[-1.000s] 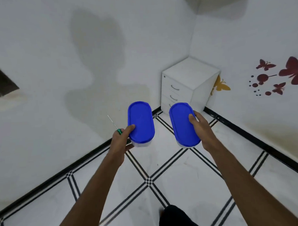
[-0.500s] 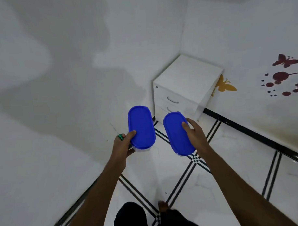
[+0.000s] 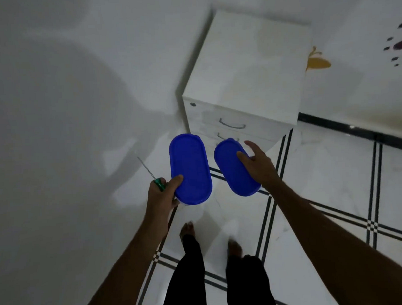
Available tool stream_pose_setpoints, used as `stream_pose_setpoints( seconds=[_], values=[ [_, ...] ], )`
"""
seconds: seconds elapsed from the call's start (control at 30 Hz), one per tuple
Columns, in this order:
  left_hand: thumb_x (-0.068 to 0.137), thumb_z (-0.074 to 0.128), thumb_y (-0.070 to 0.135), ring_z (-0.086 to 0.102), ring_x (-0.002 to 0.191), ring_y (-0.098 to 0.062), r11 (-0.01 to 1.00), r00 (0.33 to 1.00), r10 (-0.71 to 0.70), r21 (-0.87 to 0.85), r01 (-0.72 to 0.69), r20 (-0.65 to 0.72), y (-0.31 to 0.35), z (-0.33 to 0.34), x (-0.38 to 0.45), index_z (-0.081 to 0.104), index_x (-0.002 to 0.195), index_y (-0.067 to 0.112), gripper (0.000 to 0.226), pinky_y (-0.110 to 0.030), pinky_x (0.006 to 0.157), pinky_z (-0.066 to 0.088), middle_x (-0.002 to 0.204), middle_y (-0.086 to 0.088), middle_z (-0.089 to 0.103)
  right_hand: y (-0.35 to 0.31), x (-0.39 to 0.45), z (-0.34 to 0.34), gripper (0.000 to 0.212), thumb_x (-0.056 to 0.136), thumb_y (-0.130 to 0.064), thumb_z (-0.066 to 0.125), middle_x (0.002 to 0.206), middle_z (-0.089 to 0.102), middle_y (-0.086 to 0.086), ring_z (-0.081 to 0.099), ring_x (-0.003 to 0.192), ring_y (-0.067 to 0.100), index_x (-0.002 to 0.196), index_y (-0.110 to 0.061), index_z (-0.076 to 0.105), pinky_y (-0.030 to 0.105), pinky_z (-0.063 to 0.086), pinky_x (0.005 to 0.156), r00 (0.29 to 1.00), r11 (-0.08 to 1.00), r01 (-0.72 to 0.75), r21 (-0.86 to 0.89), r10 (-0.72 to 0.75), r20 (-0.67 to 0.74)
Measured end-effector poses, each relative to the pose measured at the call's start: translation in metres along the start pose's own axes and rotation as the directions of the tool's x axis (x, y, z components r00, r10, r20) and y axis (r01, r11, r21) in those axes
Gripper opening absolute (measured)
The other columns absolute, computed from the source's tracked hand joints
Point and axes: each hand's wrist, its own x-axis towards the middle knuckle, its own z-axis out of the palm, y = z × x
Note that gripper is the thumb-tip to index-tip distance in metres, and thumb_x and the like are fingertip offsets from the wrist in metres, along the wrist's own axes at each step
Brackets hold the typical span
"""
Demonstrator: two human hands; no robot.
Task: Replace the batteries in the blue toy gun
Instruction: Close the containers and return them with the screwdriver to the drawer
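The left hand (image 3: pixel 161 196) grips the near end of a blue-lidded oval container (image 3: pixel 190 168), thumb curled onto the lid and the other fingers hidden beneath it; the same hand also pinches a green-handled screwdriver (image 3: pixel 154 176) against its outer side, the thin metal shaft pointing up and away to the left of the container. The right hand (image 3: pixel 257 165) holds a second blue-lidded oval container (image 3: pixel 233 168), thumb laid flat across the lid; one finger stands out past the far rim, and the rest are hidden under the box, so how tightly they close cannot be told. The two containers are held side by side between the hands, close but apart, the left one level and lengthwise, the right one tilted with its far end leaning toward the left one. Their lids are opaque, so the contents cannot be seen, and the blue toy gun does not show anywhere in view. Just beyond the right hand stands a white drawer cabinet (image 3: pixel 250 82) in the corner of the room. Below the hands are the person's bare feet (image 3: pixel 186 230) and dark trouser legs on a white tiled floor (image 3: pixel 322 193) with black line borders. On the wall to the right of the cabinet is a yellow butterfly sticker (image 3: pixel 317 61).
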Motion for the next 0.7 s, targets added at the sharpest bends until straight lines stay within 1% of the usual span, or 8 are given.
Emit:
stream_pose_setpoints(
  seconds=[0.1,0.2,0.33,0.4,0.47,0.53,0.6,0.7],
  values=[
    [0.083,0.070,0.025,0.065,0.091,-0.024,0.999,0.998,-0.053,0.010,0.053,0.022,0.000,0.001,0.048,0.049,0.100,0.007,0.032,-0.042,0.079,0.055,0.099,-0.018,0.061,0.010,0.043,0.017,0.062,0.094,-0.058,0.047,0.118,0.065,0.009,0.064,0.101,0.027,0.149,-0.040,0.024,0.047,0.056,0.086,1.000,0.999,-0.028,-0.028,0.028,0.008],
    [0.084,0.070,0.024,0.064,0.093,-0.025,0.997,0.996,-0.081,0.008,0.081,0.028,0.000,0.010,0.087,0.052,0.104,0.008,0.032,-0.047,0.085,0.053,0.102,-0.016,0.061,0.017,0.086,0.029,0.067,0.096,-0.053,0.048,0.113,0.064,0.008,0.064,0.094,0.024,0.153,-0.037,0.016,0.036,0.054,0.076,1.000,0.999,-0.027,-0.035,0.027,-0.002],
    [0.085,0.068,0.022,0.066,0.095,-0.021,0.993,0.993,-0.119,-0.011,0.119,0.018,-0.005,0.022,0.118,0.052,0.109,0.006,0.033,-0.039,0.079,0.057,0.105,-0.013,0.063,0.023,0.128,0.034,0.073,0.097,-0.048,0.050,0.110,0.062,0.004,0.062,0.084,0.020,0.154,-0.037,0.007,0.027,0.048,0.064,0.999,0.995,-0.043,-0.085,0.043,-0.006],
    [0.085,0.069,0.022,0.066,0.093,-0.019,0.992,0.992,-0.124,0.024,0.123,0.015,-0.006,0.026,0.130,0.051,0.106,0.008,0.031,-0.038,0.079,0.057,0.102,-0.013,0.061,0.029,0.139,0.037,0.071,0.096,-0.047,0.051,0.106,0.064,0.005,0.063,0.081,0.021,0.154,-0.039,0.010,0.027,0.048,0.064,0.998,0.993,-0.059,-0.103,0.058,-0.017],
    [0.085,0.069,0.021,0.066,0.088,-0.016,0.992,0.993,-0.115,0.058,0.114,0.002,-0.008,0.029,0.136,0.050,0.102,0.009,0.028,-0.037,0.077,0.058,0.097,-0.011,0.060,0.033,0.143,0.042,0.066,0.095,-0.045,0.053,0.092,0.067,0.004,0.065,0.074,0.020,0.150,-0.038,0.017,0.026,0.049,0.059,0.998,0.993,-0.050,-0.107,0.046,-0.042],
    [0.086,0.068,0.020,0.065,0.083,-0.014,0.992,0.995,-0.098,0.077,0.098,-0.004,-0.007,0.032,0.139,0.048,0.098,0.008,0.026,-0.034,0.073,0.058,0.090,-0.007,0.061,0.036,0.143,0.046,0.062,0.093,-0.045,0.055,0.083,0.068,0.006,0.067,0.069,0.020,0.146,-0.036,0.023,0.029,0.054,0.057,0.998,0.992,-0.040,-0.119,0.034,-0.052],
    [0.086,0.068,0.019,0.065,0.080,-0.012,0.992,0.996,-0.090,0.084,0.091,-0.011,-0.007,0.031,0.137,0.047,0.095,0.009,0.026,-0.033,0.071,0.057,0.086,-0.004,0.060,0.037,0.139,0.047,0.057,0.094,-0.044,0.055,0.084,0.069,0.008,0.068,0.072,0.023,0.143,-0.033,0.028,0.035,0.058,0.062,0.999,0.994,-0.047,-0.099,0.044,-0.032],
    [0.086,0.068,0.019,0.066,0.081,-0.013,0.994,0.996,-0.084,0.064,0.084,0.000,-0.007,0.024,0.128,0.046,0.096,0.009,0.026,-0.030,0.068,0.058,0.087,-0.005,0.060,0.040,0.119,0.052,0.054,0.095,-0.042,0.054,0.085,0.068,0.009,0.068,0.072,0.023,0.142,-0.030,0.030,0.033,0.057,0.062,0.999,0.990,-0.049,-0.130,0.047,-0.017]
  ],
)
